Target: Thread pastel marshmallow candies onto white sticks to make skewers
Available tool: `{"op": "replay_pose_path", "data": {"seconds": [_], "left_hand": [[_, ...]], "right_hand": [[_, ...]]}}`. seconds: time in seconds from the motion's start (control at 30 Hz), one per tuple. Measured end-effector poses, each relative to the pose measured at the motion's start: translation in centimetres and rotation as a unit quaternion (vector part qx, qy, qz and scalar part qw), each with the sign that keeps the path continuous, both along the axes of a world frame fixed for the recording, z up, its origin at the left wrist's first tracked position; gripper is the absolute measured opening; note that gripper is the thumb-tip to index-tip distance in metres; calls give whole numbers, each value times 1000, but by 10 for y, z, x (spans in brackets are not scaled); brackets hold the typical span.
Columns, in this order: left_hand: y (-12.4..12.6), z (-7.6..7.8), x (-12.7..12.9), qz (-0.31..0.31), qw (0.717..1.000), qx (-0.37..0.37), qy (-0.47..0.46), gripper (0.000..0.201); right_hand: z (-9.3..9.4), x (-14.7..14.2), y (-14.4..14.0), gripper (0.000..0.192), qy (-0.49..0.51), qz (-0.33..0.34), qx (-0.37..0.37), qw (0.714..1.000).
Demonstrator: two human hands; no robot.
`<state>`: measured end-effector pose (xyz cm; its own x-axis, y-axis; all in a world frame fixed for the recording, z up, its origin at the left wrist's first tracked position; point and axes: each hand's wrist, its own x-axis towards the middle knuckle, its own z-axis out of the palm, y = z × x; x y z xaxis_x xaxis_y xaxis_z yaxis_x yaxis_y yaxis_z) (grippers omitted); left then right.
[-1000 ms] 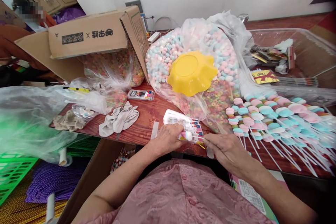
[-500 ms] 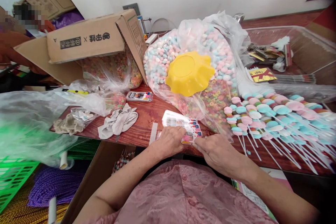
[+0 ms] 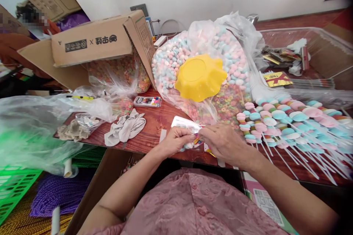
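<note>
I pinch a small printed wrapper [image 3: 199,140] between both hands' closed fingers, left hand [image 3: 174,141] meeting right hand [image 3: 220,142], low over the tabletop [image 3: 150,132] edge for steadiness.

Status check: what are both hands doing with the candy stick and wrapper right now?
Left hand and right hand together, pinching the printed wrapper at the table edge. Candy inside mostly hidden by fingers. Pile of candy sticks lies close on the right.
</note>
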<state>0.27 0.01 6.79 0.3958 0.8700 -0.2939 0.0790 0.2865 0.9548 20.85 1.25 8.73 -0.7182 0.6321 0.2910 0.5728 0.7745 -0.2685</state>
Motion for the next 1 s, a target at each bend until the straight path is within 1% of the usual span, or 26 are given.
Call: {"op": "replay_pose_path", "data": {"seconds": [0.07,0.13,0.17,0.2,0.27,0.3,0.33,0.37,0.4,0.43,0.47,0.53,0.6,0.63,0.67,0.7,0.77,0.8,0.83,0.9,0.93,0.97,1.0], "left_hand": [[-6,-10,9,41,999,3,-17,43],[-12,-17,16,60,998,6,-31,45],[-14,-19,17,80,996,7,-39,45],[-15,-20,18,107,993,7,-46,45],[-16,-20,17,167,985,5,-51,45],[-16,-19,17,187,981,2,-51,45],[-17,-19,16,195,980,0,-48,45],[-18,-18,16,189,981,-5,-45,46],[-20,-17,17,176,984,-11,-40,47],[-22,-15,17,160,986,-18,-33,48],[-24,-13,17,143,989,-25,-27,48],[-28,-8,15,105,994,-40,-20,47],[-29,-4,10,52,997,-50,-17,47],[-28,-2,7,25,998,-54,-19,47],[-27,-1,4,0,998,-59,-23,47],[-26,0,1,-21,997,-65,-30,47],[-22,0,-5,-44,994,-86,-50,46],[-21,-1,-7,-47,992,-99,-57,44],[-19,-2,-9,-45,991,-112,-62,42],[-16,-5,-11,-33,989,-128,-71,39],[-15,-6,-11,-32,988,-130,-79,39],[-14,-7,-11,-37,987,-129,-90,38],[-12,-6,-10,-50,986,-124,-102,38]], "right_hand": [[0,-6,0,21,31,-23,-54,998],[-3,-9,0,28,105,-51,-113,987],[-6,-9,0,33,163,-69,-137,975],[-9,-9,0,40,229,-89,-161,956],[-18,-10,-4,48,351,-121,-208,905],[-24,-13,-7,47,391,-131,-230,882],[-29,-17,-11,41,407,-133,-247,869],[-35,-21,-15,29,404,-138,-254,868],[-39,-27,-19,15,396,-146,-251,871],[-42,-32,-22,10,393,-158,-237,874],[-44,-37,-24,14,389,-167,-215,880],[-44,-43,-25,17,379,-174,-144,897],[-43,-46,-23,17,359,-166,-64,916],[-42,-46,-22,18,351,-160,-36,922],[-41,-46,-21,18,348,-153,-24,924],[-41,-46,-19,17,349,-147,-28,925],[-41,-44,-17,16,353,-136,-56,924],[-40,-42,-16,15,354,-129,-54,925],[-38,-39,-15,14,349,-120,-33,929],[-32,-29,-12,18,298,-81,55,949],[-28,-23,-10,25,248,-48,104,962],[-24,-17,-8,32,184,-8,137,973],[-20,-11,-7,36,125,35,155,979]]}}
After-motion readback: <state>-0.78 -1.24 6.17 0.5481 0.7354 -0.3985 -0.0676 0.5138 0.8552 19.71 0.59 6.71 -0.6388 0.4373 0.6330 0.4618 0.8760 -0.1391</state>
